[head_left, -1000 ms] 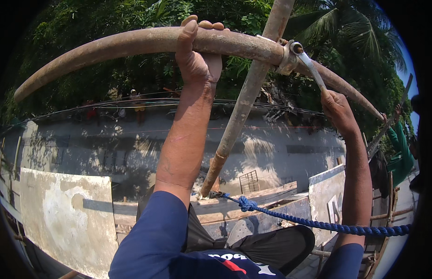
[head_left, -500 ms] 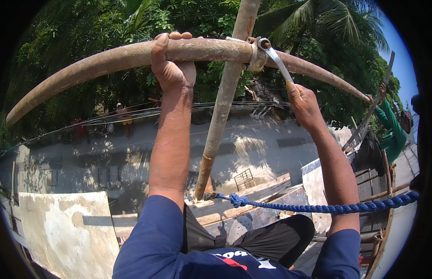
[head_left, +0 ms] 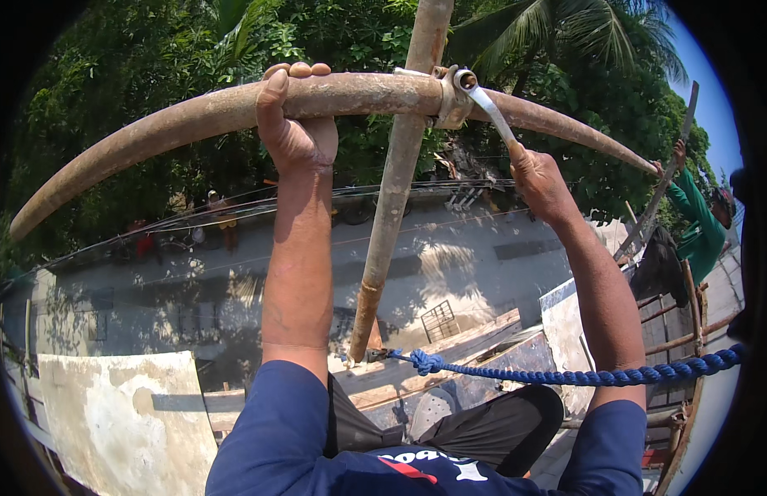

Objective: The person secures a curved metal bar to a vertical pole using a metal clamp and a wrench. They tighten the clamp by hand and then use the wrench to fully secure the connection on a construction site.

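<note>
A long rusty horizontal pipe (head_left: 375,94) crosses a standing metal pole (head_left: 388,198) at head height. My left hand (head_left: 299,136) is wrapped round the horizontal pipe, left of the crossing, its thumb in front and fingertips showing over the top. At the crossing, a scaffold clamp (head_left: 454,109) joins the two pipes. The ring end of a silver wrench (head_left: 493,114) sits over the clamp's nut. My right hand (head_left: 542,183) is closed round the wrench's lower end, below and right of the clamp.
Taut blue rope (head_left: 549,378) runs from the pole's foot to the right. Wooden planks (head_left: 450,355) lie below me, and a stained board (head_left: 127,413) is at lower left. At right, a person in a green sleeve (head_left: 689,207) grips a pole. Cables (head_left: 210,215) cross above the pavement below.
My left hand sits slightly farther left along the pipe. My right hand keeps the wrench on the nut at nearly the same angle. The whole view has shifted a little.
</note>
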Motion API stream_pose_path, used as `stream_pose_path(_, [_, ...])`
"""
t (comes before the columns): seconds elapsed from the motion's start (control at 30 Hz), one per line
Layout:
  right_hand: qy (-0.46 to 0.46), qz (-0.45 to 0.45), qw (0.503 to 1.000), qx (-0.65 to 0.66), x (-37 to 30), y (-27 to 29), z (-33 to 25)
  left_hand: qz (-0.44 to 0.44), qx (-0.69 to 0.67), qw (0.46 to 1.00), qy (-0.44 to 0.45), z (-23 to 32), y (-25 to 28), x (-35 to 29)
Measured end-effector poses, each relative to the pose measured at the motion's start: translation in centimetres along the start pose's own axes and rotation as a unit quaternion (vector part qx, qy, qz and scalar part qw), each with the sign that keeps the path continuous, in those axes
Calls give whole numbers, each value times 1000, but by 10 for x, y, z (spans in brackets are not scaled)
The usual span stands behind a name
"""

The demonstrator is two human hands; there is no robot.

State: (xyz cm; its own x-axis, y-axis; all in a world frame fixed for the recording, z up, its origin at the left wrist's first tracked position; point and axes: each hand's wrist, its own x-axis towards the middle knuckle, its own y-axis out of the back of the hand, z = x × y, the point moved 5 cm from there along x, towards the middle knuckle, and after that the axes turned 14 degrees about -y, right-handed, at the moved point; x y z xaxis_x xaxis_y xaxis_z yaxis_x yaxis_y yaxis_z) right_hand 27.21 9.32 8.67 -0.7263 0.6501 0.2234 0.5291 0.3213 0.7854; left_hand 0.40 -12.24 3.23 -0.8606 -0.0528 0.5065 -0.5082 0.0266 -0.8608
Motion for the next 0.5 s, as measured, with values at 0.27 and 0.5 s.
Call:
stream_pose_path(0.27, [45, 11, 986, -159, 1, 44, 1, -4, -14, 1000, 5, -1, -4, -1])
stream_pose_path(0.5, [74, -1, 931, -359, 50, 78, -40, -14, -16, 1000, -2, -1, -1, 1])
